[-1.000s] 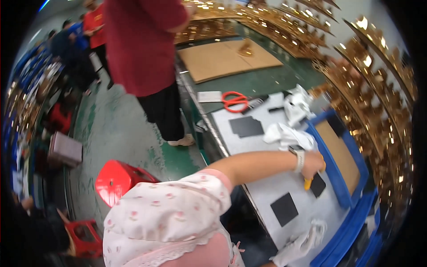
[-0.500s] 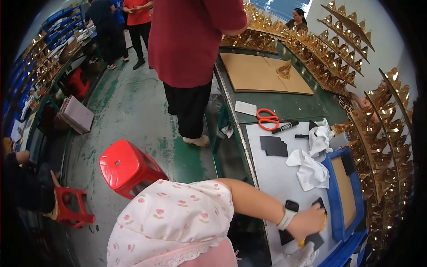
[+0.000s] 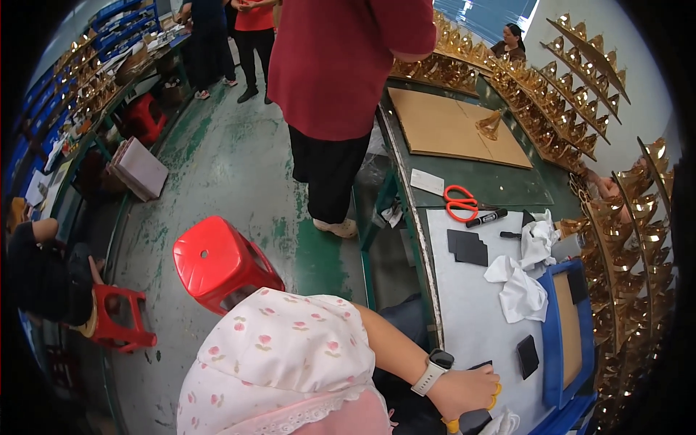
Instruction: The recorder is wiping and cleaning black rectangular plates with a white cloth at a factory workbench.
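Note:
My left hand (image 3: pixel 464 394), with yellow finger cots and a white-strapped watch on the wrist, is over the near part of the white-covered table (image 3: pixel 464 304). Its thumb and fingers are closed about a dark flat piece (image 3: pixel 475 420), partly hidden by the hand. Beyond its fingertips, another black rectangular piece (image 3: pixel 528 357) lies by the blue tray (image 3: pixel 554 341). At the lower edge a white fabric shape (image 3: pixel 503 423) is partly cut off; it looks like a gloved right hand, but its fingers are unclear. Farther up, several black squares (image 3: pixel 467 248) lie overlapping.
Crumpled white cloths (image 3: pixel 523 293), red-handled scissors (image 3: pixel 460 203) and a black marker (image 3: pixel 486 218) lie farther off. Gold bell-shaped pieces fill racks (image 3: pixel 631 239) on the right. A red stool (image 3: pixel 217 254) stands left; a person in a dark red shirt (image 3: pixel 341 65) stands ahead.
My left hand has moved left and nearer to me with the dark piece, leaving the black rectangle beside the tray uncovered. The whole view has shifted slightly.

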`<state>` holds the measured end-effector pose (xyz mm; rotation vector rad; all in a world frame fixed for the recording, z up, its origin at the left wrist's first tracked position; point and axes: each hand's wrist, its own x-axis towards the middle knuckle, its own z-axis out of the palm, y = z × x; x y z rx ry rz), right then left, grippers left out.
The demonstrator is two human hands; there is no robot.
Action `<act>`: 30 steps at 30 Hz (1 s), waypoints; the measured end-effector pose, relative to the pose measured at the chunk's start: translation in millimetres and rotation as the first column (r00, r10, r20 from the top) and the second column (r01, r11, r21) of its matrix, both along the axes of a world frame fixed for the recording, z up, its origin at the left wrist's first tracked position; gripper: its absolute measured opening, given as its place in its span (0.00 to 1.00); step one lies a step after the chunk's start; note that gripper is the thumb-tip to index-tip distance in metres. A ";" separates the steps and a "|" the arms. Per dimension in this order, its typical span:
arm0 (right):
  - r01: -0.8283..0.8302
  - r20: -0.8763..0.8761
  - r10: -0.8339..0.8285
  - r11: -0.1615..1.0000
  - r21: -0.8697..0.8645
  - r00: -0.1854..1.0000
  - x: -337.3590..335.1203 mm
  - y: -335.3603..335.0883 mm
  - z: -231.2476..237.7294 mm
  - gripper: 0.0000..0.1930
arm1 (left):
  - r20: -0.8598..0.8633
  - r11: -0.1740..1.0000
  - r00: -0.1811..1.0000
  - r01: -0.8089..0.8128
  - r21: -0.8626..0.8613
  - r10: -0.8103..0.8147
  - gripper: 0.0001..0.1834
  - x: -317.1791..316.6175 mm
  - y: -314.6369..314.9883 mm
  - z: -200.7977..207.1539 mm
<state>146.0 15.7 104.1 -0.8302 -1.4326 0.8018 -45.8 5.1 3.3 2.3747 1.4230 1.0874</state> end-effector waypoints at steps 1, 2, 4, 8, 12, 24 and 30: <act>-0.002 0.062 -0.001 0.998 0.058 0.998 -3.0 -1.3 2.1 0.21 | 0.001 1.000 1.000 -0.003 0.000 0.003 0.34 -6.1 -5.5 5.8; -0.007 0.124 -0.007 0.993 0.115 0.992 -5.6 -2.6 3.9 0.20 | 0.076 0.999 0.997 0.037 -0.039 -0.034 0.31 -13.4 -11.0 12.3; -0.027 0.245 -0.031 0.973 0.231 0.969 -10.1 -5.4 6.7 0.19 | 0.154 0.994 0.986 0.079 -0.071 -0.067 0.29 -17.6 -13.1 11.0; -0.097 0.467 -0.129 0.898 0.429 0.875 -10.2 -14.2 9.4 0.16 | 0.175 0.993 0.978 -0.104 -0.049 0.111 0.34 -15.1 -13.1 -1.7; -0.259 0.684 -0.374 0.728 0.635 0.626 -24.4 -9.7 0.6 0.27 | 0.161 0.992 0.984 -0.060 -0.107 0.077 0.36 -6.5 -19.8 9.3; -0.408 -0.414 0.142 0.614 -0.676 0.899 -54.0 -10.4 -91.3 0.19 | 0.135 0.997 0.990 0.050 -0.059 -0.041 0.46 -24.1 -15.2 2.6; -0.022 -0.151 -0.078 0.823 -0.567 0.986 -25.9 20.6 -90.4 0.26 | 0.414 0.979 0.909 0.128 -0.156 -0.053 0.56 -22.1 -14.7 -12.0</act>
